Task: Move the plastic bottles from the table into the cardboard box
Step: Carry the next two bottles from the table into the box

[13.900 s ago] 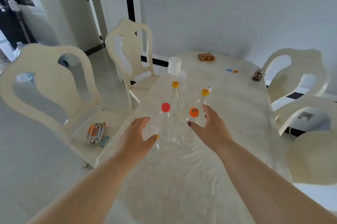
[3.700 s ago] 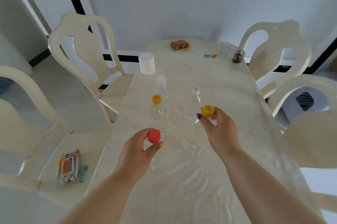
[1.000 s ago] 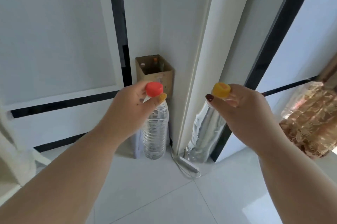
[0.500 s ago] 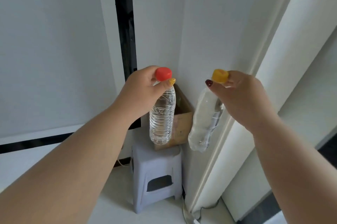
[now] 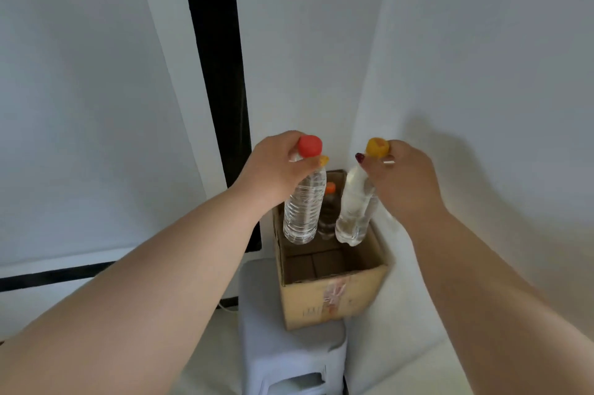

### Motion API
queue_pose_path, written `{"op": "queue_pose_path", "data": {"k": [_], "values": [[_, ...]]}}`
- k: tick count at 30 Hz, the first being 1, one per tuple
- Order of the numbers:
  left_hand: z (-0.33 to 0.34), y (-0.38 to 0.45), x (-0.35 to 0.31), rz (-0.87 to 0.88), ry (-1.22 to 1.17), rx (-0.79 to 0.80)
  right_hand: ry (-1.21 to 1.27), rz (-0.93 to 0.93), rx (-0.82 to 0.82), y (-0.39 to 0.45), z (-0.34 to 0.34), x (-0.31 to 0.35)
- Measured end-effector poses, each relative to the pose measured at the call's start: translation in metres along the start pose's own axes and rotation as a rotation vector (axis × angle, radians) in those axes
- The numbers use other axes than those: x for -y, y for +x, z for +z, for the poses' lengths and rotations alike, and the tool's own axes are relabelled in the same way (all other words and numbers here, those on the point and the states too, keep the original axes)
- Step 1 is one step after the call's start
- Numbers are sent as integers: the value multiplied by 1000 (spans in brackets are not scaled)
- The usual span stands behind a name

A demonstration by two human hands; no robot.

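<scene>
Head view: both hands (image 5: pixel 276 169) dangle bottles (image 5: pixel 303 205) over box (image 5: pixel 334 291).

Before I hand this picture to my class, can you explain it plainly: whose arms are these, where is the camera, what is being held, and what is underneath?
There is no machine here. The arms belong to a person wearing a camera on the head, which looks forward and down, so you see what they see. The left hand grips a clear bottle with a red cap near its neck. The right hand grips a clear bottle with a yellow cap the same way. Both bottles hang over an open cardboard box, which stands on a small grey stool in a corner of white walls. One bottle with an orange cap already stands inside the box.
</scene>
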State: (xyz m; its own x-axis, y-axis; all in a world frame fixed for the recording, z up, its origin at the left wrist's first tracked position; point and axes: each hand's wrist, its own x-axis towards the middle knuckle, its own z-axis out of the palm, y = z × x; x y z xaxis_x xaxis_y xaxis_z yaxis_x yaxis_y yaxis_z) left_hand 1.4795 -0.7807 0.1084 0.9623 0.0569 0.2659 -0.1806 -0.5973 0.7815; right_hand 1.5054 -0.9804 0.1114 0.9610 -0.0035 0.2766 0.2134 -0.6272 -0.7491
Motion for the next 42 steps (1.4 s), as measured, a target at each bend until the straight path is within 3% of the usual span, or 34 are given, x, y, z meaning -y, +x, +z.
{"op": "queue_pose_path", "data": {"k": [10, 20, 31, 42], "values": [[77, 54, 103, -287, 215, 244, -181, 273, 203, 51, 117, -109], [133, 65, 161, -206, 685, 482, -284, 263, 328, 60, 166, -159], [147, 56, 196, -177, 901, 522, -381, 284, 359, 60, 192, -176], [148, 54, 193, -169, 918, 506, -406, 286, 359, 47, 192, -186]]}}
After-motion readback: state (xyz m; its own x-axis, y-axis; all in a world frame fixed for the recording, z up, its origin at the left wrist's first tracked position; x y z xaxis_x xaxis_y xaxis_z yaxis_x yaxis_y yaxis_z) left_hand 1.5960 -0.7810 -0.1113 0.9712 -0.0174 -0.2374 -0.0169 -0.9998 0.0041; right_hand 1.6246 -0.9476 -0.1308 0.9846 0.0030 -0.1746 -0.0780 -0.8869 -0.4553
